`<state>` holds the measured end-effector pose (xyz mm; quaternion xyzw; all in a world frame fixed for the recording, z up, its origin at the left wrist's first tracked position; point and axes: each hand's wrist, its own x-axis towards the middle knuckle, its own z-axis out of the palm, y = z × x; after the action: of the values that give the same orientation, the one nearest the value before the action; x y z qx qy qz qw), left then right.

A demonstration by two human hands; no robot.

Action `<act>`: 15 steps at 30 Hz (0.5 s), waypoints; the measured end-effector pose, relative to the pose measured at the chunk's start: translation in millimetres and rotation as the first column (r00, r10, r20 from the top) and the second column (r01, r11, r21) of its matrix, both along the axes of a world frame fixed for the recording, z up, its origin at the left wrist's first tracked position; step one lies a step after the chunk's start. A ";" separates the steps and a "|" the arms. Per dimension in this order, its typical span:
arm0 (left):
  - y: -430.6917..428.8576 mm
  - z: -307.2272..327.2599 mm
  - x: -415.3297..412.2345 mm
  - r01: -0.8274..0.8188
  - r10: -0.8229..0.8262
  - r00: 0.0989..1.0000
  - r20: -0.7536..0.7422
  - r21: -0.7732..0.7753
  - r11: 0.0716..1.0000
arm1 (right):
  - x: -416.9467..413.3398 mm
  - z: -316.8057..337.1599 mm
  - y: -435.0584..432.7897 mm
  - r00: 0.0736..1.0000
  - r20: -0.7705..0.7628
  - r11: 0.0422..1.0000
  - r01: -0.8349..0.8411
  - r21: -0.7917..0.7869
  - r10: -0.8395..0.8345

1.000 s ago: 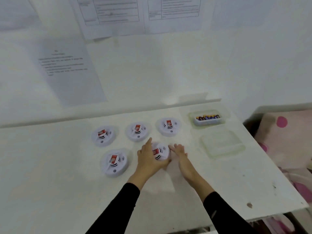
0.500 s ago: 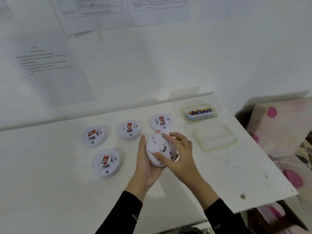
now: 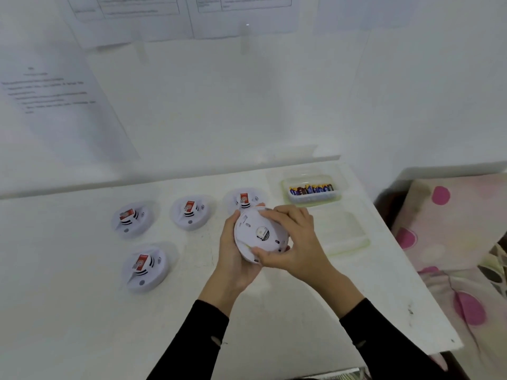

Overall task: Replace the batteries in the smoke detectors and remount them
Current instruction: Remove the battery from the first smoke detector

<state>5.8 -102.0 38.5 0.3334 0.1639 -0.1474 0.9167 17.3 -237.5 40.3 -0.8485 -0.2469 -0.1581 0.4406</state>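
I hold one white round smoke detector [image 3: 256,234] above the table, its back plate turned up towards me. My left hand [image 3: 233,259] cups it from below and the left, fingers curled round its rim. My right hand [image 3: 296,242] grips its right side, thumb on the lower edge and fingers over the top edge. Several other white detectors lie face up on the white table [image 3: 68,311], each with a red label: one at the back left [image 3: 131,218], one in the back middle [image 3: 190,211], one partly behind my hands [image 3: 244,200], one in front left [image 3: 145,267].
A clear plastic box [image 3: 312,191] with several batteries stands at the back right of the table. Its clear lid [image 3: 343,234] lies just in front of it. A white wall with taped paper sheets [image 3: 55,105] rises behind. Pink dotted fabric [image 3: 452,242] lies beyond the table's right edge.
Both hands lifted the detector off the table and turned it over, back plate up. My right hand's grip has closed further round its right rim.
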 end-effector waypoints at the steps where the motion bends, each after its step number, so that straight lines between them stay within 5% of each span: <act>1: -1.7 -1.5 1.7 0.003 -0.003 1.000 0.014 -0.001 1.000 | 2.2 0.0 -3.2 1.000 0.008 1.000 -0.014 -0.009 0.014; 6: -4.2 -2.8 4.9 0.025 -0.025 1.000 0.016 0.004 1.000 | 11.7 3.8 -18.2 0.993 -0.023 0.993 -0.119 0.000 0.119; 10: 10.9 -12.4 5.4 -0.134 0.134 0.990 0.048 0.004 0.991 | 7.1 -3.6 -26.5 0.977 -0.087 0.976 -0.185 0.112 0.195; 15: 43.7 -23.9 -2.5 -0.295 0.298 0.953 0.056 -0.055 0.954 | -7.2 -55.0 -27.6 0.915 -0.271 0.948 -0.317 -0.028 0.299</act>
<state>3.4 -58.3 14.6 0.2882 0.1795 -0.0013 0.9406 10.1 -265.1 -14.8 -0.8276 -0.3223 0.0361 0.4582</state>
